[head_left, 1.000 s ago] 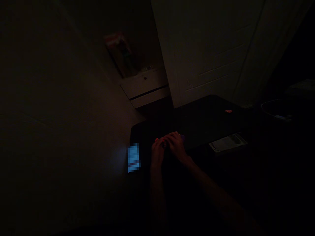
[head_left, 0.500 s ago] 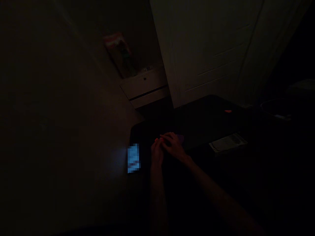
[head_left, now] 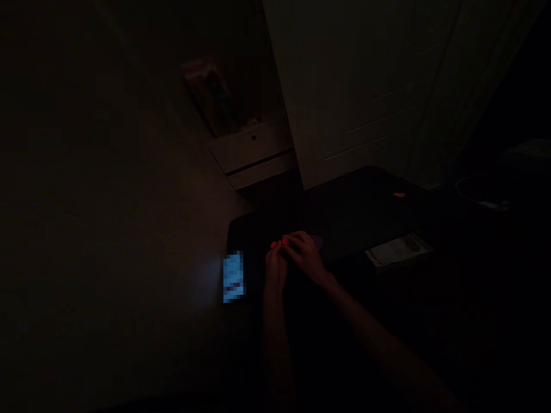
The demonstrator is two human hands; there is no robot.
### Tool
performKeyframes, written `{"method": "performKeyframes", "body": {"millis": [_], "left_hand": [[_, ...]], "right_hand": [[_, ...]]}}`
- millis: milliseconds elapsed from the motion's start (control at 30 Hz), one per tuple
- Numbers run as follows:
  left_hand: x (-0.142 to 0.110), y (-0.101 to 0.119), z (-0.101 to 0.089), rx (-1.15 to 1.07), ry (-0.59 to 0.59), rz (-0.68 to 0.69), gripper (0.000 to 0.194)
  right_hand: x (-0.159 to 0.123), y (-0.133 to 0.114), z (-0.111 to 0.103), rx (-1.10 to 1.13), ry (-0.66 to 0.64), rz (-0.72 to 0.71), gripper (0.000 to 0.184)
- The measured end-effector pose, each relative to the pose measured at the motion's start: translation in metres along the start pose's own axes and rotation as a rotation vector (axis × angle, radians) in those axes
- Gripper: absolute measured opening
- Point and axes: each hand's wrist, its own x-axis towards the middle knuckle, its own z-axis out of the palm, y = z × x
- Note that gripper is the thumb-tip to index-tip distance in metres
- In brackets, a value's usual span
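Note:
The room is very dark. My left hand [head_left: 275,267] and my right hand [head_left: 306,255] meet over a dark table [head_left: 365,206], fingers curled and pressed together. Small red bits [head_left: 279,243] show at the fingertips and a faint purple thing [head_left: 317,241] lies just beyond my right hand. What the fingers hold is too dim to name. A lit phone screen [head_left: 233,277] glows blue just left of my left hand.
A pale booklet or paper [head_left: 398,250] lies on the table to the right. A small red spot [head_left: 399,195] sits farther back. A white door [head_left: 365,86] and a pale drawer unit [head_left: 253,152] stand behind, with a dim packet [head_left: 209,92] above.
My right hand's fingers have shifted slightly over the left. The view has grown a little darker. Nothing else has moved.

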Motion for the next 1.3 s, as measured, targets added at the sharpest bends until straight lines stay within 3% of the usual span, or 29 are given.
{"method": "performKeyframes", "body": {"millis": [100, 500, 900, 1300], "left_hand": [[0.0010, -0.0001, -0.0014, -0.010, -0.045, -0.023, 0.017], [-0.0003, -0.0018, -0.0019, 0.049, 0.047, 0.028, 0.016], [0.0007, 0.0005, -0.0023, 0.051, -0.012, 0.026, 0.017], [0.0013, -0.0023, -0.0044, 0.046, 0.089, 0.060, 0.015]], "right_hand": [[0.0011, -0.0014, -0.0010, 0.019, 0.014, 0.026, 0.024], [0.0002, 0.0028, 0.0013, 0.041, -0.058, 0.002, 0.026], [0.0003, -0.0009, -0.0009, 0.053, -0.073, 0.012, 0.023], [0.0018, -0.0062, -0.0040, 0.028, -0.127, 0.011, 0.026]]}}
